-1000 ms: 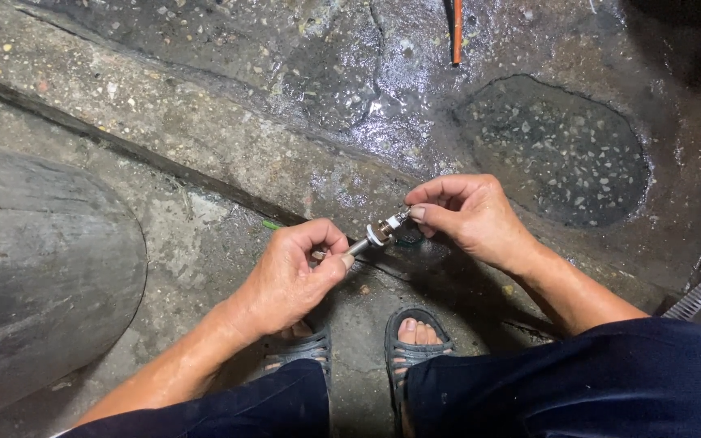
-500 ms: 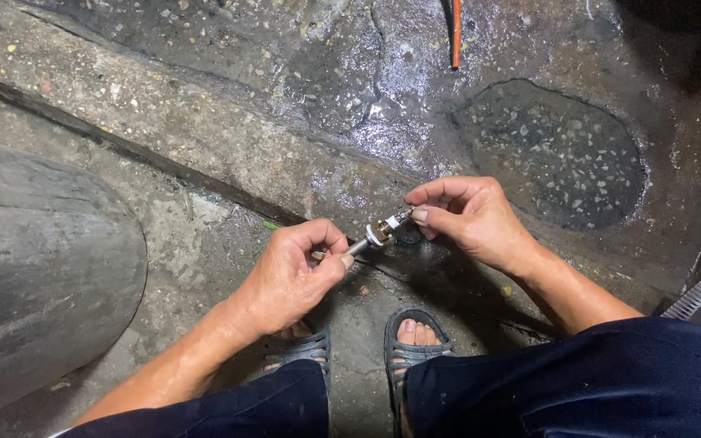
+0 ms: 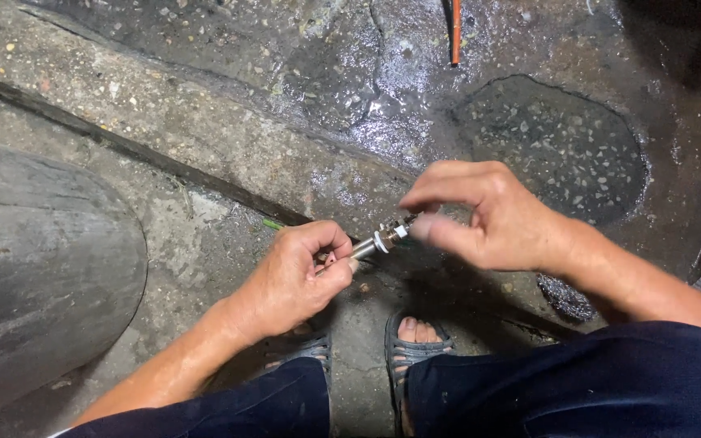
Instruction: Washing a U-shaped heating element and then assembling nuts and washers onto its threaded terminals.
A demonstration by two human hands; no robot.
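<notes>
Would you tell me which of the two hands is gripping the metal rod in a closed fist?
The left hand: its fist wraps the metal rod, while the right hand only pinches the fitting at its tip.

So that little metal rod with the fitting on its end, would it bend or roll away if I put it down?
The metal rod looks straight and rigid between the left hand and right hand, so it probably won't flex. Being round, it may roll, though the collar near its end could stop it. The ground looks wet, so it might get slippery.
</notes>
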